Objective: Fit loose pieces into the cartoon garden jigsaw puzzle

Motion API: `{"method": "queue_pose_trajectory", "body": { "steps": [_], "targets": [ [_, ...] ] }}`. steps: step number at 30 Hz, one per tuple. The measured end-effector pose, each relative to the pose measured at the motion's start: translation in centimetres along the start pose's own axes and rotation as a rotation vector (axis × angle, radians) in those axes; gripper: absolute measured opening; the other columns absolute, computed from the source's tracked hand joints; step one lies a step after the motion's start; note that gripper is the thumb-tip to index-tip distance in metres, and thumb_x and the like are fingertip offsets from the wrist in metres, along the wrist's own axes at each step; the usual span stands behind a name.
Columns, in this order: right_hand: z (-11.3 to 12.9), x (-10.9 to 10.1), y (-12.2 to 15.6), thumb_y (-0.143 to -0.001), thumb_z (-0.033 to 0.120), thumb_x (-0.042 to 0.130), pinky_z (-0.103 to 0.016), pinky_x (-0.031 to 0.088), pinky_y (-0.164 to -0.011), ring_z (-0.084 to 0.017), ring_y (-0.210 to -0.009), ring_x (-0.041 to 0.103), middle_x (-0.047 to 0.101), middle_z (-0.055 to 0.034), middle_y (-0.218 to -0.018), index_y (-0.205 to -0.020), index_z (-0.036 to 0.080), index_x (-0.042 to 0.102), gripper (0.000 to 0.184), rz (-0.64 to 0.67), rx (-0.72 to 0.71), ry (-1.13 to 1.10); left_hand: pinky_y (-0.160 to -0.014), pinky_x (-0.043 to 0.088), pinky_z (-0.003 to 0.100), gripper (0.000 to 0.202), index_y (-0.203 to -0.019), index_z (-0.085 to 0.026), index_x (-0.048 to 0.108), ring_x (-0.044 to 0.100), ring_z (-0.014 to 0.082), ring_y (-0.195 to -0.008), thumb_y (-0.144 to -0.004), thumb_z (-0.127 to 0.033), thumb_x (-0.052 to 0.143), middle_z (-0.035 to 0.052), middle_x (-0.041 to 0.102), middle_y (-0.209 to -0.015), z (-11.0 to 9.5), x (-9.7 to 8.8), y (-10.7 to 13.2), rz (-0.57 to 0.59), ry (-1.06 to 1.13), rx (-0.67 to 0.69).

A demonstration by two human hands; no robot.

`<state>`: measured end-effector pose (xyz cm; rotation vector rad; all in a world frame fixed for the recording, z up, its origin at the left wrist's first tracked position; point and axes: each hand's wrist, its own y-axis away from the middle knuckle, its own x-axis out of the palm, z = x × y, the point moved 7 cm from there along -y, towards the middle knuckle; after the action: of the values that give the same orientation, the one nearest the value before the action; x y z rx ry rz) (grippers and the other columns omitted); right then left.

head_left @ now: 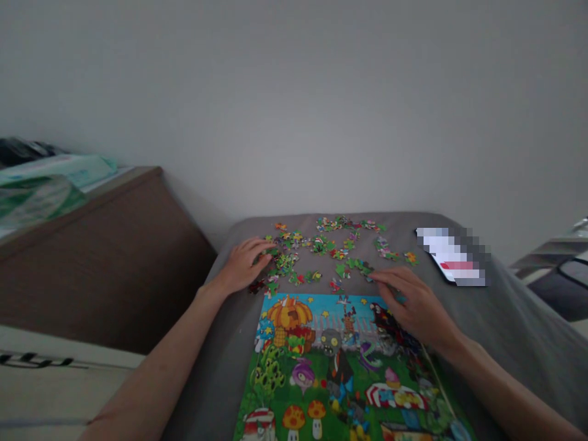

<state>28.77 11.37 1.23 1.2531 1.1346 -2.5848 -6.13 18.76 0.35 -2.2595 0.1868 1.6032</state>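
Observation:
A colourful cartoon puzzle picture [340,373] lies on a grey cloth-covered surface [505,324] in front of me. Beyond it, loose puzzle pieces [321,248] are scattered across the cloth. My left hand [243,264] rests on the cloth at the left end of the scatter, fingers stretched onto the pieces there. My right hand [413,306] lies flat over the picture's upper right corner, fingers extended toward a green piece [362,267]. Neither hand visibly holds a piece.
A phone [452,256] lies on the cloth at the far right. To the left stands a brown headboard-like panel [101,257] with green plastic packs [46,184] on top. A plain wall is behind. Dark furniture [560,275] shows at the right edge.

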Motion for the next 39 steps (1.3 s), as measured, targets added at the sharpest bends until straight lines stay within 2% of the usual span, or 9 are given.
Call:
{"method": "queue_pose_trajectory", "body": {
  "steps": [3,7,13,16,22,25,28,34,39],
  "targets": [
    [0.7,0.4,-0.2,-0.096,0.019,0.051,-0.043,0.056,-0.087,-0.024,-0.094,0.068,0.073,-0.0088,-0.098,-0.106,0.021,0.071,0.023,0.031,0.015,-0.032,-0.118,0.029,0.050,0.056,-0.138,-0.030,0.057,0.039,0.0282,-0.143,-0.097,-0.064,0.039,0.0052,0.052,-0.149,-0.5,0.2,0.7,0.137,-0.003,0.030],
    [1.1,0.7,-0.3,-0.095,0.015,0.050,-0.042,0.057,-0.086,-0.023,-0.092,0.068,0.073,-0.0082,-0.096,-0.104,0.021,0.071,0.024,0.061,0.000,-0.058,-0.120,0.019,0.057,0.090,-0.153,-0.035,0.039,0.023,0.0363,-0.150,-0.078,-0.083,0.055,0.0064,0.033,-0.162,-0.6,1.2,1.2,0.310,-0.053,0.030],
    [0.9,0.9,-0.3,-0.095,0.014,0.049,-0.042,0.055,-0.088,-0.023,-0.094,0.066,0.073,-0.0090,-0.096,-0.104,0.018,0.070,0.023,0.071,0.000,-0.070,-0.120,0.019,0.056,0.097,-0.154,-0.037,0.036,0.018,0.0388,-0.152,-0.072,-0.083,0.060,0.0063,0.030,-0.163,2.7,1.0,1.4,0.318,-0.172,-0.095],
    [1.0,1.1,-0.4,-0.095,0.013,0.049,-0.042,0.054,-0.088,-0.023,-0.095,0.066,0.073,-0.0094,-0.097,-0.104,0.017,0.070,0.023,0.064,-0.009,-0.075,-0.119,0.022,0.056,0.096,-0.152,-0.034,0.040,0.023,0.0388,-0.150,-0.072,-0.081,0.063,0.0075,0.034,-0.162,3.0,0.4,1.1,0.295,-0.156,-0.072],
    [0.8,1.8,-0.7,-0.093,0.011,0.049,-0.040,0.054,-0.088,-0.023,-0.095,0.064,0.073,-0.0094,-0.097,-0.102,0.017,0.071,0.024,0.079,-0.011,-0.092,-0.116,0.033,0.045,0.054,-0.140,-0.027,0.055,0.044,0.0253,-0.139,-0.102,-0.057,0.031,0.0065,0.053,-0.147,-3.0,0.5,-4.1,0.149,-0.111,0.065],
    [0.7,1.9,-0.6,-0.093,0.011,0.049,-0.040,0.053,-0.089,-0.022,-0.096,0.064,0.072,-0.0089,-0.097,-0.102,0.018,0.071,0.025,0.097,-0.019,-0.103,-0.116,0.033,0.043,0.046,-0.138,-0.026,0.057,0.045,0.0241,-0.137,-0.101,-0.049,0.042,0.0065,0.054,-0.147,-6.7,3.0,-7.9,0.185,-0.131,0.131],
    [0.7,1.7,-0.6,-0.092,0.011,0.050,-0.039,0.052,-0.089,-0.022,-0.095,0.063,0.072,-0.0084,-0.096,-0.101,0.018,0.071,0.024,0.096,-0.031,-0.103,-0.112,0.037,0.043,0.043,-0.132,-0.025,0.062,0.050,0.0276,-0.133,-0.094,-0.045,0.056,0.0083,0.056,-0.144,-8.7,5.3,-11.1,0.241,-0.157,0.145],
    [1.3,1.1,-0.8,-0.090,0.008,0.052,-0.039,0.050,-0.091,-0.022,-0.094,0.063,0.072,-0.0081,-0.096,-0.100,0.017,0.071,0.023,0.082,-0.073,-0.091,-0.097,0.049,0.039,0.036,-0.109,-0.024,0.071,0.064,0.0280,-0.111,-0.086,-0.051,0.065,0.0074,0.071,-0.118,-7.9,5.6,-13.7,0.286,-0.211,0.112],
    [1.5,1.1,-0.9,-0.090,0.008,0.055,-0.038,0.049,-0.091,-0.021,-0.095,0.061,0.071,-0.0076,-0.097,-0.100,0.017,0.070,0.021,0.105,-0.092,-0.079,-0.099,0.047,0.039,0.043,-0.117,-0.025,0.068,0.061,0.0285,-0.117,-0.083,-0.051,0.070,0.0071,0.068,-0.126,-6.0,4.5,-14.0,0.285,-0.274,0.055]
  ]
}}
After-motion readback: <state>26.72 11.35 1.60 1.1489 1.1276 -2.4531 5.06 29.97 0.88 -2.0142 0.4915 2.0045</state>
